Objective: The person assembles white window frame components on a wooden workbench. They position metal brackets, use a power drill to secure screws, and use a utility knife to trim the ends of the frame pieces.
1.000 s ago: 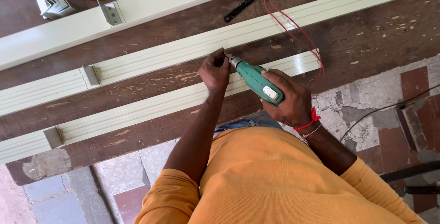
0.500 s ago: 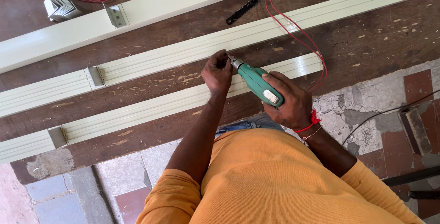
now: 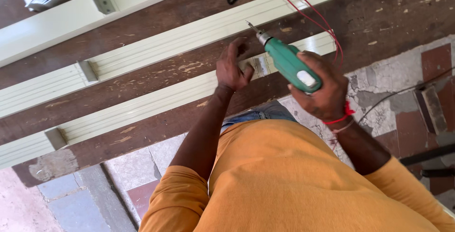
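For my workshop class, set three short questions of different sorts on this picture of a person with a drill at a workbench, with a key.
1. True or false: the bit of the green drill is pressed into the cream profile strip.
2. Which hand grips the drill? A) the left hand B) the right hand C) both
3. Fill in: the left hand rests at a small ______ bracket on the nearest strip.

Key
1. False: the bit points up and clear of the strips, in the air.
2. B: the right hand wraps the drill's body; the left is apart from it.
3. Metal.
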